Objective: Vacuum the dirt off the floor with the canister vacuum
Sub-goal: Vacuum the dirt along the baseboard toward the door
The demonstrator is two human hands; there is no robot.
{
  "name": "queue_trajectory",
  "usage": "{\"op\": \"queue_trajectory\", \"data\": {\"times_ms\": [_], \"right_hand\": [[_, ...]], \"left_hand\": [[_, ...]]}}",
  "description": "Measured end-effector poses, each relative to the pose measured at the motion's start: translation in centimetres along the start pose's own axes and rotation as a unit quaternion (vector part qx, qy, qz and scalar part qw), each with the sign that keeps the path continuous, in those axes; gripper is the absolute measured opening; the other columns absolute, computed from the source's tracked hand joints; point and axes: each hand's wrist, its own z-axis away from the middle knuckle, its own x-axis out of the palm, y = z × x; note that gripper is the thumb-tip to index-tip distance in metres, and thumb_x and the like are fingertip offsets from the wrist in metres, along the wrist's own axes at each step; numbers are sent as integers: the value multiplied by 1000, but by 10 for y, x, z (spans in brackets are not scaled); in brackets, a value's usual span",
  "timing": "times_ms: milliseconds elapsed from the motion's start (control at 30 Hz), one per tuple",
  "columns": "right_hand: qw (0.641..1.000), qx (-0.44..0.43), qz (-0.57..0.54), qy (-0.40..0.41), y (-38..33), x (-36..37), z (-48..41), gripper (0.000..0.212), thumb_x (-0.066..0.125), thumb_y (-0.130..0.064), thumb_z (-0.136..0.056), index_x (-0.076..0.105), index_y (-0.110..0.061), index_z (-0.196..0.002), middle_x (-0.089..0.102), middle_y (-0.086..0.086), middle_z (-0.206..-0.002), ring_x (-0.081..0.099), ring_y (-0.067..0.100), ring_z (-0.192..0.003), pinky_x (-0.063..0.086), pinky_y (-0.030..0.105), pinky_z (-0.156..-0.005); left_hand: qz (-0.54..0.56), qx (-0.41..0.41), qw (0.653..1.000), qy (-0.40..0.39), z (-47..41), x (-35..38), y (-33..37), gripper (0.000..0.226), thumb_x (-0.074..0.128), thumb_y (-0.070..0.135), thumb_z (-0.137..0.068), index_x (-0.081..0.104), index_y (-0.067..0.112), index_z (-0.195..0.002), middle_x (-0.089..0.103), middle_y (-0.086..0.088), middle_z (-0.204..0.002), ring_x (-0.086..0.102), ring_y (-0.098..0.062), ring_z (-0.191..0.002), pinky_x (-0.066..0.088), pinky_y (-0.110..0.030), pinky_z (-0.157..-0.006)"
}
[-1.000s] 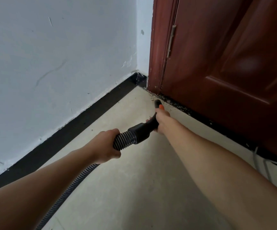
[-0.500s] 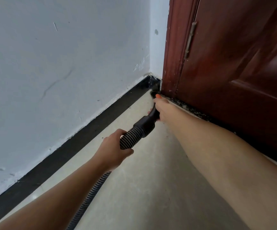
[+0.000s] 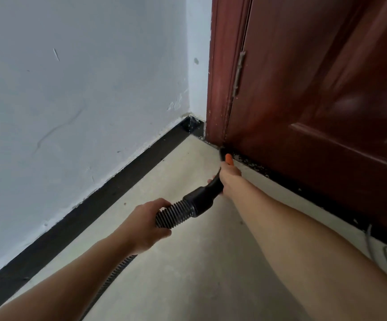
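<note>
Nearest, the left hand (image 3: 141, 225) is clenched round the ribbed hose (image 3: 174, 215), feeding it forward. Further on, the right hand (image 3: 229, 174) grips the black nozzle (image 3: 207, 192) (fingers mostly hidden behind it). Its long axis runs up and right, its tip at the door (image 3: 315, 89) foot, where dirt (image 3: 252, 164) trails rightward along the sill, nearer the right hand

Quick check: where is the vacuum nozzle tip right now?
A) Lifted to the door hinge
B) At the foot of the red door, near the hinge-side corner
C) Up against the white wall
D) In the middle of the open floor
B: the nozzle, steered by the right hand, points into the dirt strip along the bottom of the door, close to the corner; the left hand holds the hose.
</note>
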Motion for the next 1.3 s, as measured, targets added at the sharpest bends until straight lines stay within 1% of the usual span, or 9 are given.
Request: {"op": "queue_trajectory", "data": {"times_ms": [167, 300, 433, 633, 800, 1000, 1067, 1200, 1300], "right_hand": [[1000, -10, -15, 25, 6, -29, 12, 33, 45, -25, -105, 51, -33, -136, 51, 10, -77, 51, 23, -59, 48, 35, -48], [998, 8, -41, 43, 21, -44, 30, 42, 42, -27, -106, 43, -30, -147, 52, 13, -108, 54, 26, -65, 52, 35, -55], [996, 37, -62, 61, 46, -58, 50, 44, 46, -31, -105, 43, -12, -144, 51, 15, -118, 56, 30, -70, 50, 38, -52], [987, 59, -115, 94, 61, -92, 63, 45, 50, -33, -104, 45, -7, -140, 56, 19, -117, 59, 31, -67, 51, 40, -53], [993, 9, -81, 88, 31, -102, 48, 43, 40, -28, -107, 39, -29, -150, 53, 16, -133, 60, 31, -75, 56, 41, -66], [999, -24, -41, 21, 10, -68, 34, 46, 34, -26, -108, 34, -42, -151, 54, 13, -131, 59, 26, -70, 50, 30, -41], [998, -5, -58, 28, 26, -59, 35, 43, 40, -26, -105, 41, -35, -148, 59, 15, -127, 62, 28, -73, 56, 33, -48], [993, 54, -56, 89, 78, -65, 41, 45, 52, -42, -99, 55, -1, -116, 60, 13, -85, 70, 38, -88, 59, 50, -83], [985, 68, -79, 137, 122, -81, 63, 50, 49, -50, -99, 52, -3, -117, 63, 14, -93, 70, 39, -90, 59, 50, -84]], "left_hand": [[-18, 40, 999, -24, 9, 3, 14, 47, 73, 21, -79, 55, 30, -121, 62, 11, -99, 59, -3, -87, 50, -19, -75], [-40, 58, 996, -46, 24, -4, 14, 45, 72, 19, -79, 55, 29, -119, 61, 13, -94, 59, -2, -81, 50, -18, -70], [-61, 66, 994, -67, 42, -10, 8, 44, 72, 18, -78, 56, 29, -117, 59, 13, -93, 57, -2, -78, 43, -12, -65], [-78, 90, 988, -98, 49, -2, 19, 45, 72, 20, -78, 54, 33, -117, 61, 11, -91, 58, -2, -77, 47, -15, -67], [-78, 121, 986, -80, 40, 10, 47, 44, 69, 22, -83, 52, 24, -124, 61, 7, -97, 58, -7, -82, 47, -19, -71], [-75, 81, 993, -45, 33, 5, 42, 43, 67, 18, -83, 50, 26, -121, 62, 6, -98, 60, -8, -84, 52, -23, -73], [-116, 69, 990, -46, 37, 3, 30, 42, 64, 13, -78, 51, 28, -115, 61, 8, -90, 58, -5, -79, 52, -24, -69], [-225, 65, 969, -83, 46, 8, 10, 37, 59, 12, -71, 49, 32, -100, 57, 10, -82, 55, -5, -76, 44, -23, -59], [-285, 68, 947, -132, 55, 16, 0, 31, 59, 16, -69, 45, 32, -92, 54, 10, -82, 52, -4, -72, 35, -21, -53]]}}
